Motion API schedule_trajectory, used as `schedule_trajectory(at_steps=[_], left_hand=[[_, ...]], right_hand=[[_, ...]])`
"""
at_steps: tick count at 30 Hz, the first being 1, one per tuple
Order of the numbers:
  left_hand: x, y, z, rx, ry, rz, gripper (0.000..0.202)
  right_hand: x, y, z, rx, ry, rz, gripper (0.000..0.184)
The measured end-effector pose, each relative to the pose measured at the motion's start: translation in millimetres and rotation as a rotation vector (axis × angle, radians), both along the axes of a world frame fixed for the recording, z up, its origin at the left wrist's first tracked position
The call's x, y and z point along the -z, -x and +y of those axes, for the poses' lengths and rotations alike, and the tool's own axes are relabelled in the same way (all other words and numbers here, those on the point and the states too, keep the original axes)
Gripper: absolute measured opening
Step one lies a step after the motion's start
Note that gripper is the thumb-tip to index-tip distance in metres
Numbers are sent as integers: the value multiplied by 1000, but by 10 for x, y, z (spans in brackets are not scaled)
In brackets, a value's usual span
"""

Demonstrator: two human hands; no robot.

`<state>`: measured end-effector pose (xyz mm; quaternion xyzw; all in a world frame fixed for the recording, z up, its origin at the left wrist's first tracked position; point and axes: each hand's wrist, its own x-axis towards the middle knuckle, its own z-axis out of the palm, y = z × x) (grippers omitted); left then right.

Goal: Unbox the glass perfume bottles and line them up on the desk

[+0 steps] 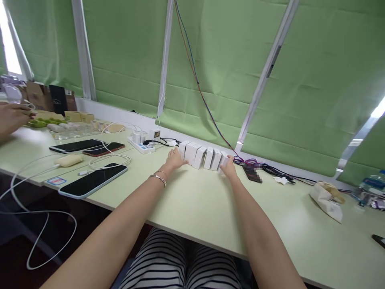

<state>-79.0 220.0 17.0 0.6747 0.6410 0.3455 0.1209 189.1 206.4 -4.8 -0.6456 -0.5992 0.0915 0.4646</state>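
Several small white boxes stand upright in a row near the back of the table, some leaning a little, with narrow gaps between some of them. At the row's left end, my left hand is around the outermost white box, its thumb low at the front. My right hand grips the white box at the right end from its outer side. Both hands rest close to the table top, and their far fingers are partly hidden.
Left of the row lie a power strip with chargers, white cables and several phones, one a light-blue-edged phone. Another person's hand is at the far left. Dark cables, a cloth pouch and a bottle are on the right.
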Motion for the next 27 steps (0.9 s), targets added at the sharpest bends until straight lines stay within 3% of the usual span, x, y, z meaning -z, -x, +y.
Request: schedule_trajectory(at_steps=[4, 9, 15, 21, 27], left_hand=[[95, 19, 105, 27, 27, 50, 118], [66, -183, 267, 48, 13, 60, 127], [96, -359, 311, -26, 58, -50, 133], [204, -568, 312, -78, 4, -50, 127], [208, -762, 416, -96, 5, -50, 124]], right_hand=[[-20, -56, 162, -91, 3, 88, 62], [43, -187, 275, -214, 80, 227, 83], [153, -212, 372, -339, 165, 278, 75], [181, -186, 512, -360, 140, 257, 76], [207, -126, 584, -314, 142, 204, 76]])
